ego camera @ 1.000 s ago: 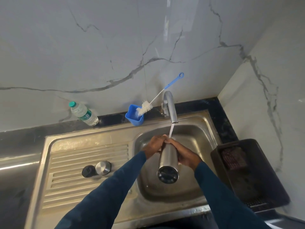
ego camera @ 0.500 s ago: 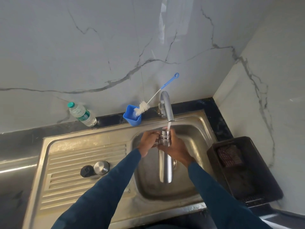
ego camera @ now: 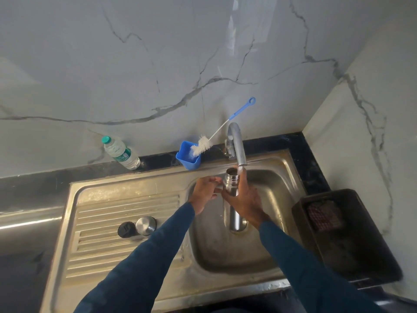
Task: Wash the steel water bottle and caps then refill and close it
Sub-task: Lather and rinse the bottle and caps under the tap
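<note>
Head view: the steel bottle (ego camera: 234, 220) stands upright in the sink basin (ego camera: 225, 256), its open threaded mouth directly under the tap (ego camera: 235, 143). A thin stream of water runs from the spout to the mouth of the bottle. The right hand (ego camera: 246, 199) wraps the upper body of the bottle, fingers curled around it just below the threads. The left hand (ego camera: 206, 190) is at the left side of the bottle neck, fingertips touching it; whether its fingers actually close around the neck cannot be determined from this angle. Both forearms wear dark blue sleeves (ego camera: 144, 263). Two caps lie on the ribbed draining board (ego camera: 101, 245) to the left of the basin: a black cap (ego camera: 126, 229) and a steel cap (ego camera: 146, 225), side by side and touching or nearly so. On the dark counter ledge behind the sink, a blue cup (ego camera: 188, 157) holds a bottle brush (ego camera: 204, 146) with white bristles and a blue handle that leans up toward the marble wall (ego camera: 158, 64). A clear plastic bottle (ego camera: 120, 152) with a green cap stands tilted against the wall, further left on the same ledge. To the right of the sink, a dark rectangular tray (ego camera: 361, 256) holds a reddish checked scrubbing pad (ego camera: 323, 216) at its far end.
</note>
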### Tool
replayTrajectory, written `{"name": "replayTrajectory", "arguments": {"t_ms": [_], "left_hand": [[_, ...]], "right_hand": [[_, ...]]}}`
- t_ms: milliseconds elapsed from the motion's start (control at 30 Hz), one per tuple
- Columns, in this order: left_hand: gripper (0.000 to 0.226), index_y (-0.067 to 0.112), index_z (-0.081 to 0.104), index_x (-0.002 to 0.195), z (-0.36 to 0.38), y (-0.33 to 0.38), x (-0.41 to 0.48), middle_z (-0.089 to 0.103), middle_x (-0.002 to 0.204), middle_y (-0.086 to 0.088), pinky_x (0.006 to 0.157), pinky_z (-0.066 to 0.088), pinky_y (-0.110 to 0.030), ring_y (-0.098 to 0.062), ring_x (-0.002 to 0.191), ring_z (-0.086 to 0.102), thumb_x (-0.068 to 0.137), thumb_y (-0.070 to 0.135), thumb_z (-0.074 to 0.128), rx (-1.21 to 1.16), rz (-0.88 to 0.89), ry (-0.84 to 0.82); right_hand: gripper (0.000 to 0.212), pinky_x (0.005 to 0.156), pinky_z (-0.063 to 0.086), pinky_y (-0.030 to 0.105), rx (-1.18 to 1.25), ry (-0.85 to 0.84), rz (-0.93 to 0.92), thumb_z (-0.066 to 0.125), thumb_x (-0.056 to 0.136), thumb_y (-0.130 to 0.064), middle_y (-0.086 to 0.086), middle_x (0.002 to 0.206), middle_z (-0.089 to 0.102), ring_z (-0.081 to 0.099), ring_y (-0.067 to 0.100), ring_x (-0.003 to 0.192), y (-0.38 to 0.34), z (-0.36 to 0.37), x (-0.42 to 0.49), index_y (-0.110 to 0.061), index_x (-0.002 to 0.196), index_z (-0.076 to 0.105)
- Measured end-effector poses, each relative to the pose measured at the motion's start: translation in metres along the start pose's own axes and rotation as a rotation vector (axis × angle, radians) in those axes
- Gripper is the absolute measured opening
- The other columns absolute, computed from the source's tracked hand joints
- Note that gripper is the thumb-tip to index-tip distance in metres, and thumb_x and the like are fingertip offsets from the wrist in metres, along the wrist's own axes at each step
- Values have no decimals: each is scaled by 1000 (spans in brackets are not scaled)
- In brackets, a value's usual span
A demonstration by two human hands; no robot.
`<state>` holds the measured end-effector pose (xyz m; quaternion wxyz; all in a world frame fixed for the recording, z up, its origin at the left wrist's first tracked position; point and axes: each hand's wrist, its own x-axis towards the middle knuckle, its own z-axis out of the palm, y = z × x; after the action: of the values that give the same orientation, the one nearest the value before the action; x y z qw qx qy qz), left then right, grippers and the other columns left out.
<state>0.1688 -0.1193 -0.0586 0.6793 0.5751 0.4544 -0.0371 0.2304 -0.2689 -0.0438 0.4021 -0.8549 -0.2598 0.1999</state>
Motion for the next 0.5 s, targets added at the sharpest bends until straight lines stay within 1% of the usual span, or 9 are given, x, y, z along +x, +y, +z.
{"name": "replayTrajectory", "arguments": {"t_ms": [33,100,167,233,300,367,433,467,500], "left_hand": [[20,10,74,117,1,0,0,75,95,-3,91,54,-37,-15,84,68,104,12,59,2,1,3],[19,10,75,117,2,0,1,77,99,-5,89,54,-36,-16,87,70,104,14,61,11,13,1],[19,10,75,117,1,0,3,78,100,-5,86,54,-34,-17,90,70,104,14,61,19,22,-3],[21,6,75,115,1,-4,1,76,95,-3,84,52,-33,-18,88,67,103,11,59,36,27,-14],[22,7,77,113,1,-4,0,75,94,-4,86,54,-34,-18,87,67,102,10,58,72,22,-28],[20,8,76,114,2,-2,4,75,95,-4,84,55,-31,-18,87,67,104,10,59,80,26,-24],[22,5,75,115,3,-4,5,74,99,-6,79,53,-29,-19,86,65,105,6,56,85,18,-26],[24,5,75,116,4,-5,2,75,103,-7,79,53,-29,-19,87,64,105,5,54,99,10,-27],[25,5,75,116,4,-5,1,75,106,-6,79,52,-28,-18,88,64,105,6,53,121,8,-25]], "right_hand": [[82,75,52,28,-17,-36,-10,80,90,-39,-18,105,67,70,2,88,2,2,-1,-30,153,28],[85,77,56,27,28,41,-13,81,89,-39,-14,110,71,72,7,90,7,5,-1,-32,153,26],[84,71,55,17,72,124,1,82,88,-39,-13,108,71,71,3,85,7,6,2,-33,149,25],[80,69,48,12,34,71,-8,81,89,-42,-13,108,68,68,5,85,4,1,3,-31,148,27],[80,72,53,21,3,70,-18,80,89,-43,-12,109,68,67,6,85,7,1,2,-31,149,28],[86,76,60,30,27,146,-17,82,87,-41,-10,113,70,70,8,87,14,3,4,-32,152,26],[84,82,62,41,24,94,-5,81,87,-41,-10,113,71,72,11,89,21,4,4,-37,151,27],[83,84,62,43,12,65,-3,80,87,-41,-10,113,71,72,11,90,23,4,2,-39,151,27],[85,83,63,42,8,90,2,80,87,-40,-9,116,71,72,11,91,26,6,-1,-38,153,27]]}}
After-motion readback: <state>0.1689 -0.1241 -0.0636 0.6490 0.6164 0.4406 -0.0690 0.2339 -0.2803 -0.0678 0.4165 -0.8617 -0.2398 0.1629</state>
